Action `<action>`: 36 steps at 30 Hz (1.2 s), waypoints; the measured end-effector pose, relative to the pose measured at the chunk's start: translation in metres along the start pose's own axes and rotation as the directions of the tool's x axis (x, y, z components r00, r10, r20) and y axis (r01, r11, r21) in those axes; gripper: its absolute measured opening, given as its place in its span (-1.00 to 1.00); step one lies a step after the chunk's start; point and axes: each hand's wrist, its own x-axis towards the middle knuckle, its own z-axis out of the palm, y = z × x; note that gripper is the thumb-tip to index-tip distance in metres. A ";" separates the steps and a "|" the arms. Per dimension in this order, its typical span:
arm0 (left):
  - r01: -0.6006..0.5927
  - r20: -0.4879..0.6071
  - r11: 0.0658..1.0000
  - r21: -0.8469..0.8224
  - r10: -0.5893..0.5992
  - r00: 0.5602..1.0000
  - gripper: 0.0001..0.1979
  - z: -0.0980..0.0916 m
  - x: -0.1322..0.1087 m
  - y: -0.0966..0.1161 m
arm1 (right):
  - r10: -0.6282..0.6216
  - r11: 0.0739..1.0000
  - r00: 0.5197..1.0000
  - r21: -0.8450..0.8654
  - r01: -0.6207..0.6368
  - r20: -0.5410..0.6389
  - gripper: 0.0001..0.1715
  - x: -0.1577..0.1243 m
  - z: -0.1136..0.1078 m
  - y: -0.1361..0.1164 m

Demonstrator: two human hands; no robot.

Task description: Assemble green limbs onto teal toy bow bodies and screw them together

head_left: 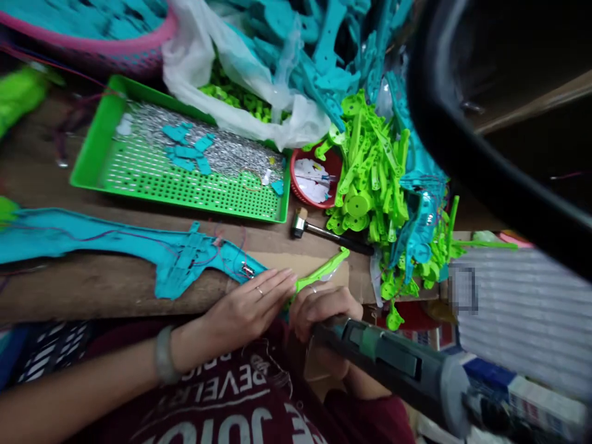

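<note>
A long turquoise plastic shell (111, 237), with thin wires and a small metal piece along it, lies across the bench front. My left hand (250, 308), wearing a ring and a bangle, rests over the shell's right end with fingers straight and together. A curved lime-green plastic piece (326, 268) sticks out beyond the fingertips. Close by, my right hand (324, 305) is wrapped round the front of a grey and black electric screwdriver (388, 354), whose body slants down to the right. Its tip is hidden behind the hands.
Behind the shell stand a green perforated tray (185, 200) of small metal parts and a red basket (296, 188) of white pieces. A mallet (319, 231) lies beside lime-green parts (370, 172). Turquoise parts (300, 43) are heaped behind. A black curved bar (444, 123) crosses the upper right.
</note>
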 end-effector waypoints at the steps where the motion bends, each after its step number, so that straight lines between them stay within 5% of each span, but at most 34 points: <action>1: 0.003 0.014 1.000 0.012 -0.003 1.000 -0.56 0.000 0.001 0.001 | -0.066 0.995 0.997 0.080 0.062 0.042 -0.65 0.008 -0.004 -0.001; 5: -0.012 0.042 0.996 0.086 0.009 0.999 -0.58 -0.018 0.008 0.002 | -0.144 0.955 0.982 0.278 0.105 0.125 -0.60 0.042 -0.020 -0.012; 7: -0.025 -0.030 0.996 0.081 0.027 0.999 -0.66 -0.041 0.005 -0.002 | -0.171 0.952 0.984 0.251 0.176 -0.040 -0.65 0.059 -0.027 -0.018; 9: 0.092 -0.146 0.992 0.087 -0.079 0.986 -0.74 -0.068 -0.003 -0.014 | -0.191 0.961 0.950 0.152 0.233 -0.248 -0.72 0.073 -0.034 -0.018; 11: 0.287 -0.188 0.950 0.126 -0.261 0.947 -0.73 -0.091 -0.011 -0.035 | -0.136 0.987 0.926 0.035 0.158 -0.353 -0.72 0.080 -0.040 -0.013; 13: 0.356 -0.124 0.920 0.162 -0.339 0.933 -0.64 -0.102 -0.016 -0.059 | -0.088 0.990 0.883 -0.142 0.025 -0.461 -0.64 0.078 -0.042 -0.009; 14: 0.320 -0.076 0.933 0.164 -0.311 0.947 -0.64 -0.103 -0.017 -0.070 | -0.133 0.960 0.832 -0.279 -0.028 -0.539 -0.60 0.073 -0.040 -0.009; 16: 0.196 -0.017 0.969 0.153 -0.195 0.981 -0.73 -0.100 -0.017 -0.085 | -0.426 0.794 0.632 -0.602 -0.082 -0.647 -0.53 0.057 -0.031 -0.015; 18: 0.106 -0.029 0.982 0.155 -0.103 0.994 -0.75 -0.094 -0.019 -0.087 | -0.731 0.551 0.442 -0.832 -0.066 -0.520 -0.54 0.038 -0.017 -0.028; 19: 0.082 -0.079 0.987 0.135 -0.072 0.994 -0.74 -0.092 -0.023 -0.084 | -0.802 0.456 0.419 -0.889 -0.030 -0.426 -0.57 0.029 -0.009 -0.035; 20: 0.069 -0.147 0.993 0.093 -0.055 0.988 -0.74 -0.090 -0.028 -0.079 | -0.817 0.401 0.457 -0.916 0.009 -0.352 -0.61 0.023 0.000 -0.041; 21: 0.059 -0.223 0.998 0.035 -0.050 0.973 -0.75 -0.088 -0.034 -0.071 | -0.774 0.395 0.554 -0.918 0.042 -0.307 -0.65 0.020 0.008 -0.045; 23: 0.051 -0.365 0.995 -0.081 -0.077 0.928 -0.74 -0.083 -0.047 -0.056 | -0.530 0.486 0.814 -0.872 0.060 -0.239 -0.72 0.026 0.022 -0.047; 25: 0.090 -0.450 0.984 -0.155 -0.151 0.880 -0.73 -0.077 -0.059 -0.043 | -0.253 0.604 0.964 -0.791 0.095 -0.077 -0.74 0.042 0.031 -0.040; 27: 0.139 -0.509 0.970 -0.198 -0.223 0.832 -0.77 -0.070 -0.064 -0.036 | -0.110 0.663 0.969 -0.710 0.236 0.219 -0.70 0.063 0.036 -0.029; 30: 0.191 -0.563 0.954 -0.233 -0.292 0.773 -0.85 -0.064 -0.063 -0.034 | -0.068 0.557 0.830 -0.669 0.492 0.554 -0.69 0.083 0.039 -0.016; 32: 0.202 -0.566 0.952 -0.230 -0.300 0.768 -0.88 -0.064 -0.060 -0.035 | -0.061 0.481 0.783 -0.669 0.567 0.620 -0.71 0.087 0.040 -0.011; 36: 0.189 -0.542 0.963 -0.193 -0.265 0.798 -0.88 -0.068 -0.056 -0.034 | -0.107 0.509 0.789 -0.648 0.566 0.605 -0.74 0.082 0.039 -0.001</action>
